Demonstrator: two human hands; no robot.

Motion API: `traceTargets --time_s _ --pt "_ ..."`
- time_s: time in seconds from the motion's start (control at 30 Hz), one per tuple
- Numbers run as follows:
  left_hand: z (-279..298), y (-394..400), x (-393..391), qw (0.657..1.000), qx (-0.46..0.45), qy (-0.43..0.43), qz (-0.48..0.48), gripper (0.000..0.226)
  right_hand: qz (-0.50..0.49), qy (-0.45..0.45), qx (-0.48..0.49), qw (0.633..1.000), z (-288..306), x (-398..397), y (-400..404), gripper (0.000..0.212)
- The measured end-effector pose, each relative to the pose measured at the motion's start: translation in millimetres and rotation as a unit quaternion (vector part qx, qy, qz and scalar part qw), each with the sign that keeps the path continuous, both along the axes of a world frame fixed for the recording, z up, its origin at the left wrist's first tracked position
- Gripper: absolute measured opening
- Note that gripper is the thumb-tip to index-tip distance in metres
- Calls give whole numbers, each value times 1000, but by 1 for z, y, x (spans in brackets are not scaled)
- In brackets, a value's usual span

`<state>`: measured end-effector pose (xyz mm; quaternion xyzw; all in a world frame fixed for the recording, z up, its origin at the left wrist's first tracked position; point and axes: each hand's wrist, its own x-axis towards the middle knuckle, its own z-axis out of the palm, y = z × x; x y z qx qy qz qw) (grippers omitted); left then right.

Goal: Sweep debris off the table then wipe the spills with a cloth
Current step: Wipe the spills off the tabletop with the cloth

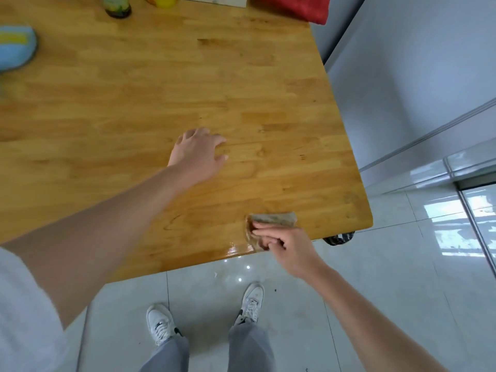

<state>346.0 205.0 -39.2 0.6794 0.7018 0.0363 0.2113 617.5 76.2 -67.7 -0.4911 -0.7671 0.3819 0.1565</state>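
Right hand point(284, 248) has its grip curled on a crumpled brownish cloth point(271, 224) near the wooden surface's point(134, 103) front right corner; left hand point(198, 154) rests spread, fingers relaxed, mid-surface.

A pale grey wall point(402, 63) rises on the right, with a metal sliding-door track point(429, 138) along its base. Glossy white floor tiles point(375, 277) with thin grey grout lines reflect bright daylight in patches at right. Small dark specks point(275, 290) lie scattered on the tiles. Lighting is soft and even.
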Motion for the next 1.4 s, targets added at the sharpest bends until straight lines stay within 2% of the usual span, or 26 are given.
traceTargets --time_s 0.07,0.13,0.17,0.2,0.27,0.33,0.4,0.47,0.53,0.57,0.63,0.67,0.7,0.73,0.8,0.83,0.9,0.93,0.97,1.03,1.07,1.13,1.2,1.27,1.33,1.4 --pt "3 -6 -27 1000 -12 13 7 49 -204 -5 19 979 5 44 26 50" --pt "5 -14 -63 999 -31 13 23 49 -442 6 -18 897 9 57 48 43" --pt "5 -17 -75 999 -42 12 26 49 -505 3 -30 863 10 47 52 37" --pt "3 -21 -84 998 -51 10 26 49 -506 -14 -17 862 9 25 53 34" --pt "-1 -31 -93 998 -67 11 13 51 -394 10 31 919 5 -38 37 41" --pt "-5 -39 -96 997 -73 19 -12 55 -200 41 41 978 1 -106 -1 47" --pt "-7 -40 -96 997 -73 12 -18 58 -18 16 20 1000 -4 -148 -41 42" --pt "-4 -37 -94 997 -77 1 -16 58 60 -11 -37 997 -3 -146 -48 36" --pt "-3 -35 -93 997 -78 -3 -19 57 -39 -14 -33 999 6 -121 -23 36" --pt "-2 -36 -94 997 -80 -4 -22 57 -144 -6 -18 989 12 -106 -6 38" --pt "-2 -39 -95 996 -83 -6 -24 57 -370 22 -49 928 25 -88 24 38" --pt "-3 -39 -96 996 -81 -6 -23 57 -435 17 -68 898 27 -93 30 39" --pt "-3 -38 -96 997 -80 -7 -21 56 -450 -4 -55 891 28 -108 29 40" --pt "-3 -38 -96 996 -81 -8 -21 56 -411 -15 -20 911 25 -130 19 40" --pt "-5 -38 -95 997 -79 -5 -21 55 -232 21 25 972 17 -183 -16 40" --pt "-5 -39 -95 996 -82 -1 -23 55 -116 24 5 993 13 -207 -41 39" --pt "-4 -38 -96 996 -87 -1 -29 53 56 7 -49 997 7 -230 -78 36" --pt "-1 -36 -99 995 -90 -11 -35 52 84 12 -84 993 6 -225 -79 34" --pt "2 -34 -105 995 -90 -29 -40 49 64 20 -106 992 5 -213 -69 31" --pt "9 -33 -127 994 -79 -64 -32 45 -76 13 -55 995 9 -178 -34 34" --pt "12 -34 -141 995 -72 -66 -24 43 -177 6 -21 984 11 -159 -12 36" --pt "12 -42 -172 998 -61 -32 -10 42 -370 1 -33 928 14 -141 21 38" --pt "10 -52 -197 998 -61 2 6 43 -416 -41 -26 908 11 -169 24 42" --pt "7 -64 -207 997 -70 22 14 45 -298 -9 20 954 8 -228 -3 41" --pt "4 -72 -210 996 -84 29 22 47 -61 6 37 997 1 -281 -49 35" --pt "0 -76 -211 995 -89 32 15 48 120 -4 8 993 -4 -297 -79 35"
